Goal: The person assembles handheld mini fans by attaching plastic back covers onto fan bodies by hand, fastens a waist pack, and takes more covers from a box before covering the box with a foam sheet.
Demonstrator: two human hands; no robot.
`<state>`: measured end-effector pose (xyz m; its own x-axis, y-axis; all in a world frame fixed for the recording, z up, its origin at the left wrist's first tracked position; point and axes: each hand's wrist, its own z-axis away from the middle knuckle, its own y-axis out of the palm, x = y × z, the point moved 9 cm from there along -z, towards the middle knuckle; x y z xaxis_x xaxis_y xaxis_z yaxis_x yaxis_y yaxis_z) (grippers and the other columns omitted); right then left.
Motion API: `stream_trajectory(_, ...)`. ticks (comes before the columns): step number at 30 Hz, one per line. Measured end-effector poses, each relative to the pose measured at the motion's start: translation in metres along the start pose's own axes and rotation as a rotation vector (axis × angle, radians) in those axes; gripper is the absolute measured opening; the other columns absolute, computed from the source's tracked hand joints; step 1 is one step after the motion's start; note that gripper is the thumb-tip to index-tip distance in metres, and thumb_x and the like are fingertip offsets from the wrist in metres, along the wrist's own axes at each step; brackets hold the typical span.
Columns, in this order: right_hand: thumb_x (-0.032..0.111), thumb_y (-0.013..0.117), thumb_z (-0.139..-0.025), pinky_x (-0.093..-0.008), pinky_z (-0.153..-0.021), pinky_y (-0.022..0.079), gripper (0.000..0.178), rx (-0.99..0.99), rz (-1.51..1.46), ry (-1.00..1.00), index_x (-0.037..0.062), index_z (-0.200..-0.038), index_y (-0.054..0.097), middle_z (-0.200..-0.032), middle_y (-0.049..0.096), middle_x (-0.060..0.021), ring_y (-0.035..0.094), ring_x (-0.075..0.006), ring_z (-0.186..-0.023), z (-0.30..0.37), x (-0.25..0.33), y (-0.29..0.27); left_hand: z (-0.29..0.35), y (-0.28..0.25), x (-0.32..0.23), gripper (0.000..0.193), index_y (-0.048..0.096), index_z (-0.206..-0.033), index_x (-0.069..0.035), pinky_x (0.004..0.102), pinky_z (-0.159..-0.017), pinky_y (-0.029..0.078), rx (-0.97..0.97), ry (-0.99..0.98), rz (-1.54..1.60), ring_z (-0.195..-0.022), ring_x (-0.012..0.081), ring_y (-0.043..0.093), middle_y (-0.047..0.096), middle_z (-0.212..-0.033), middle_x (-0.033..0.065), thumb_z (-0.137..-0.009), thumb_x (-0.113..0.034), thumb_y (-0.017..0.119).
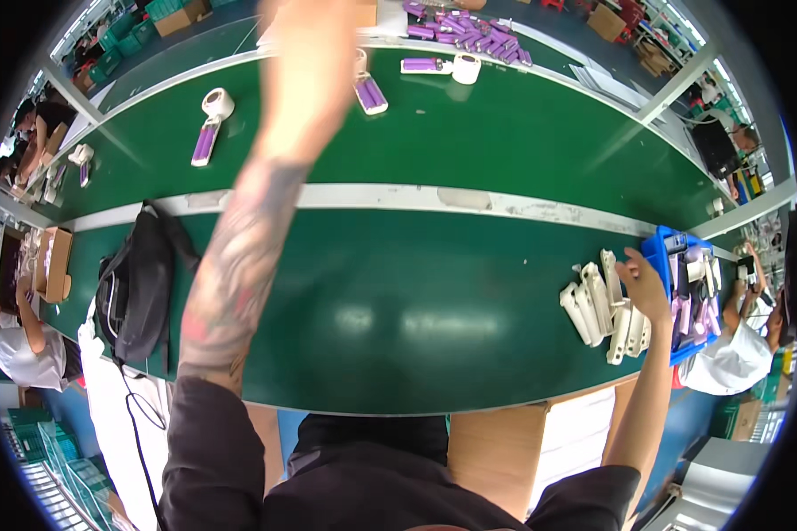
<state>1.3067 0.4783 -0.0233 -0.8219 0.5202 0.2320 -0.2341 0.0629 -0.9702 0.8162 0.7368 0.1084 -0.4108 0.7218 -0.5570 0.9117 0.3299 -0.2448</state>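
My left forearm (pixel 248 248), tattooed, stretches up across the green table (pixel 434 310) and leaves the picture at the top edge, so that hand is out of sight. My right hand (pixel 644 285) reaches to the right end of the table. It rests on a row of white plastic housings (pixel 598 305) lying side by side, right beside a blue bin (pixel 660 243) that holds purple and white parts. The back of the hand faces me and its fingers are hidden.
A black bag (pixel 137 292) lies at the table's left end. On the far half are purple cell packs (pixel 370 93), two white tape rolls (pixel 466 68), and a heap of purple packs (pixel 469 31). Other people sit at left (pixel 18 345) and right (pixel 726 354).
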Motion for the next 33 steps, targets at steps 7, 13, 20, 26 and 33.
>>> stream_trajectory(7,0.017,0.073,-0.091,-0.0306,-0.074,0.054,0.051,0.158,-0.095,-0.07,0.0055,-0.139,0.059,-0.091,0.071,-0.0098,0.066,-0.0206,-0.08,-0.037,0.105,0.079,0.016,0.122,0.236,0.058,0.048,-0.142,-0.002,0.0498,-0.102,0.045,0.345,0.051,-0.555,-0.119,0.0412,0.058,0.057,-0.134,0.023,-0.088,-0.022,0.059)
stream_trajectory(13,0.013,0.072,-0.086,-0.0327,-0.07,0.053,0.048,0.045,-0.087,-0.127,0.0033,-0.132,0.063,-0.089,0.072,-0.0112,0.067,-0.0235,-0.074,-0.043,0.083,0.063,0.003,0.201,0.294,0.061,0.042,-0.146,-0.005,0.0507,-0.104,0.043,0.676,-0.017,-0.721,-0.127,0.0364,0.053,0.049,-0.145,0.0199,-0.093,-0.03,0.058)
stream_trajectory(20,0.022,0.049,-0.096,-0.0271,-0.06,0.042,0.035,-0.119,-0.875,-0.08,0.0004,-0.118,0.065,-0.092,0.063,-0.0088,0.054,-0.0146,-0.068,-0.053,0.181,0.042,0.026,0.18,0.294,0.03,0.065,-0.102,-0.002,0.034,-0.058,0.048,1.044,-0.503,-0.277,-0.067,0.0264,0.063,0.064,-0.077,0.0076,-0.084,-0.026,0.064)
stream_trajectory(26,0.013,0.048,-0.099,-0.0264,-0.06,0.048,0.029,0.433,-2.057,0.07,0.0021,-0.126,0.053,-0.099,0.066,-0.012,0.059,-0.017,-0.073,-0.048,0.266,0.148,0.128,0.182,0.163,0.032,0.055,-0.12,0.001,0.0266,-0.063,0.054,0.754,-0.96,1.027,-0.072,0.0173,0.065,0.065,-0.095,0.0114,-0.093,-0.011,0.066)
stream_trajectory(33,0.022,0.044,-0.106,-0.0281,-0.075,0.052,0.038,0.529,-2.403,0.032,-0.0007,-0.135,0.051,-0.111,0.066,-0.0135,0.063,-0.0185,-0.089,0.021,0.398,0.148,0.141,0.039,0.112,0.029,0.051,-0.128,-0.003,0.0274,-0.071,0.056,0.463,-0.969,1.227,-0.086,0.017,0.068,0.065,-0.11,0.0114,-0.105,-0.02,0.057)
